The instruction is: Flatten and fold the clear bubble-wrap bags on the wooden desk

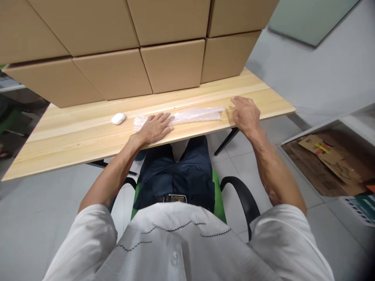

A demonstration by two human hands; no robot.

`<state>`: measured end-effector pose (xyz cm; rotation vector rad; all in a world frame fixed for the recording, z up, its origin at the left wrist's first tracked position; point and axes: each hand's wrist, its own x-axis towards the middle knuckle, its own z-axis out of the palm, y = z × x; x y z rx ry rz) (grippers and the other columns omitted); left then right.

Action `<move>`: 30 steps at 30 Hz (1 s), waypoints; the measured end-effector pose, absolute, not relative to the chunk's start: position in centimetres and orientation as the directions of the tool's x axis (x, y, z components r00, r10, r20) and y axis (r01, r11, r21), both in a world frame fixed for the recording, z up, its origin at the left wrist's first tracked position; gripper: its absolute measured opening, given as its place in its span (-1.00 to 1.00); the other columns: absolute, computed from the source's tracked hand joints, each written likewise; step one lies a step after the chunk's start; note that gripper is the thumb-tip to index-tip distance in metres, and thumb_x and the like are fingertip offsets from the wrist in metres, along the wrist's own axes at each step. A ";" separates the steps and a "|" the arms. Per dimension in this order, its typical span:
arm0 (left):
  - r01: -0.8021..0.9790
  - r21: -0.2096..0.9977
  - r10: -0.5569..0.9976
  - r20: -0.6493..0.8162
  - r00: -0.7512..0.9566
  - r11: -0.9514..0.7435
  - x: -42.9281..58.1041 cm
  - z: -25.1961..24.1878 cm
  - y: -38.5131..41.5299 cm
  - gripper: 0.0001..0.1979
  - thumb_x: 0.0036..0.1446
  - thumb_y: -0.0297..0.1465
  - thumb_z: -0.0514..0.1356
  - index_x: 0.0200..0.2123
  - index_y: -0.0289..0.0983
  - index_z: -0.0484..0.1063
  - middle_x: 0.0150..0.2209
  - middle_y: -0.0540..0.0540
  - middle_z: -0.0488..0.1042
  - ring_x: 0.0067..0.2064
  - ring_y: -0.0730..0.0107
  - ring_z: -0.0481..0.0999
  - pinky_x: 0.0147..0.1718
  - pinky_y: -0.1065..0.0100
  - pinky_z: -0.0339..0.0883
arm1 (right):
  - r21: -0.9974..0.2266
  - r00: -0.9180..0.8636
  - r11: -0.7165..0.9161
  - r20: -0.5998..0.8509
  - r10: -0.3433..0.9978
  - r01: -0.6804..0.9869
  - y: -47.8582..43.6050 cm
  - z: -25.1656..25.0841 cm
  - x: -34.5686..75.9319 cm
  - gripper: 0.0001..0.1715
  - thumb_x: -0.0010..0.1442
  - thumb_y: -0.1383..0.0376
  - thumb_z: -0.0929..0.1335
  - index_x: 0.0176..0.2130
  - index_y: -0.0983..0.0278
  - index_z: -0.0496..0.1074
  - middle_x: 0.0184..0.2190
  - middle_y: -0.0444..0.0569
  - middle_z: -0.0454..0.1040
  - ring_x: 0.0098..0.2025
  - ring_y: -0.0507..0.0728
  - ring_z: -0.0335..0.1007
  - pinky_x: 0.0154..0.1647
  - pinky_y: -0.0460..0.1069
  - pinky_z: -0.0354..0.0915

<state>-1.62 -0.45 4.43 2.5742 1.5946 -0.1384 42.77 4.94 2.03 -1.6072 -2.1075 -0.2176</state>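
A long, narrow strip of translucent plastic film (196, 114), possibly a folded bag, lies flat along the front of the wooden table. Pressing down on its left part is my left hand (155, 128), palm down with fingers stretched out. My right hand (247, 114) is just past the strip's right end, over the table near its front edge. Its fingers look bent but are smeared by motion, so whether they grip anything does not show. A small white rounded case (118, 118) sits to the left of the strip.
Stacked brown cardboard boxes (172, 66) line the back of the wooden table (73, 136). At the lower right, an open bin (325, 164) contains flat cardboard pieces. I sit on a green chair with black armrests (241, 199). A pale panel (307, 19) is at the upper right.
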 end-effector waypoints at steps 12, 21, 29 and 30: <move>0.874 -0.003 0.872 -0.075 0.484 -0.486 -2.2 3.9 0.1 -0.29 0.83 -0.06 -0.11 0.73 -0.19 0.47 0.84 -0.31 0.30 0.90 -0.22 0.17 0.83 -0.26 0.10 | -0.107 -0.630 0.664 0.232 0.741 0.740 2.1 8.3 20.5 -0.17 0.88 -0.04 0.18 0.69 0.45 0.47 0.80 0.33 0.38 0.90 0.47 0.10 0.94 0.37 -0.01; 0.893 0.071 0.890 -0.079 0.450 -0.445 -1.6 3.7 -0.5 -0.21 0.83 -0.02 -0.06 0.90 -0.19 0.14 0.92 -0.32 0.08 0.94 -0.28 0.04 0.85 -0.36 0.01 | -0.259 -0.528 0.501 -0.043 0.848 0.826 4.7 4.9 22.6 -0.06 0.86 -0.04 0.07 0.86 0.39 0.23 0.91 0.30 0.09 0.94 0.56 -0.02 0.94 0.46 -0.05; 0.921 0.112 0.918 -0.101 0.385 -0.374 -1.0 3.7 -0.7 -0.18 0.81 0.02 -0.01 0.91 -0.17 0.12 0.93 -0.29 0.04 0.94 -0.26 0.03 0.87 -0.27 -0.07 | -0.277 -0.550 0.529 0.001 0.835 0.802 5.5 2.9 23.7 -0.02 0.82 -0.05 0.04 0.87 0.39 0.23 0.90 0.33 0.11 0.94 0.57 0.00 0.93 0.50 0.00; 0.924 0.118 0.920 -0.104 0.377 -0.365 -1.0 3.7 -0.7 -0.18 0.81 0.02 -0.01 0.92 -0.16 0.12 0.93 -0.27 0.03 0.94 -0.28 0.02 0.87 -0.29 -0.09 | -0.269 -0.553 0.536 0.015 0.833 0.800 5.7 2.6 23.8 -0.01 0.82 -0.06 0.03 0.86 0.38 0.24 0.90 0.33 0.12 0.93 0.58 0.02 0.92 0.52 0.02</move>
